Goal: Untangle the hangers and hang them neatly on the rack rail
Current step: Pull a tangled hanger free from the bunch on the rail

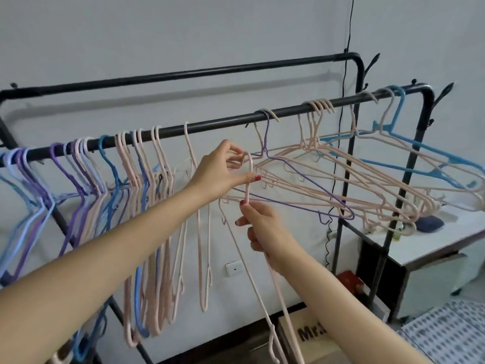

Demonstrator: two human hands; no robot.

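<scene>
Two hands, one pink hanger, centre frame.
Right hand (258,227) pinches the pink hanger (248,177) neck; left hand (223,172) grips its hook, below the rail (210,124) of hung hangers (147,164).

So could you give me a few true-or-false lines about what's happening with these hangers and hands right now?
1. Both hands hold one pink hanger. True: the left hand pinches its hook, the right hand its neck.
2. That hanger's hook is over the front rail. False: it is below the rail, off it.
3. The blue hanger at the rail's right end lies tilted up. True.
4. The hangers on the left are all blue. False: pink, purple and blue ones hang there.
</scene>
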